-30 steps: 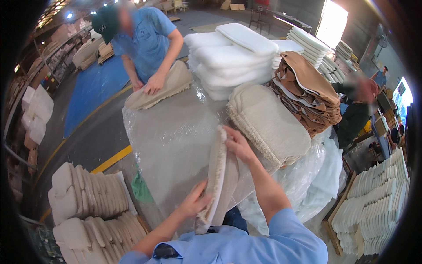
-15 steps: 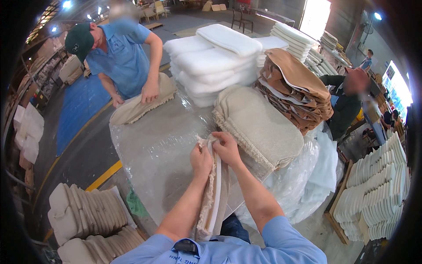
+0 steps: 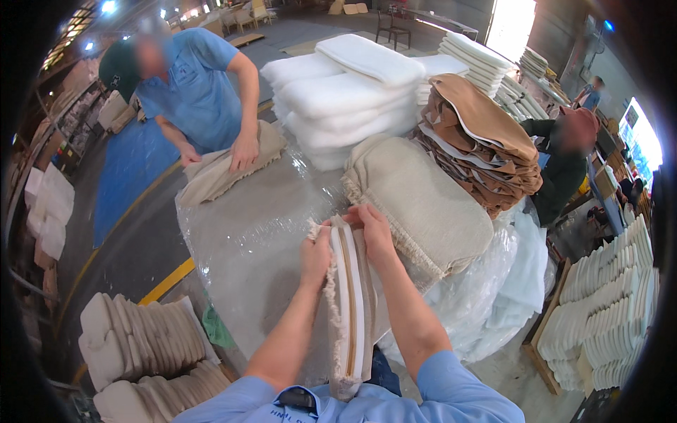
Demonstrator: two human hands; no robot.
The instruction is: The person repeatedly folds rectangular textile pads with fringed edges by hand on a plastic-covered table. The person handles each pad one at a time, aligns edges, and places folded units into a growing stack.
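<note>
A beige fabric cushion cover (image 3: 366, 310) with a frayed edge hangs from my hands down toward my waist, its long side facing up. White tape and a brass-coloured zipper (image 3: 346, 282) run along that side. My left hand (image 3: 316, 252) grips the far end at the frayed edge. Opposite it, my right hand (image 3: 372, 229) pinches the other side of the same end. Some fingertips are hidden in the cloth. Just beyond my right hand lies a stack of similar beige covers (image 3: 423, 201) with fraying edges.
The work table (image 3: 247, 240) is wrapped in clear plastic. White padding (image 3: 345, 99) and folded brown covers (image 3: 486, 141) are piled on its far side. A co-worker (image 3: 197, 92) at the left handles another beige cover (image 3: 226, 169). Beige cushions (image 3: 141, 342) stand lower left, white pads (image 3: 599, 303) right.
The cover's edge has spread wider and turned upward, so the zipper between its white tapes now shows clearly. The co-worker's cover at the left has been folded over.
</note>
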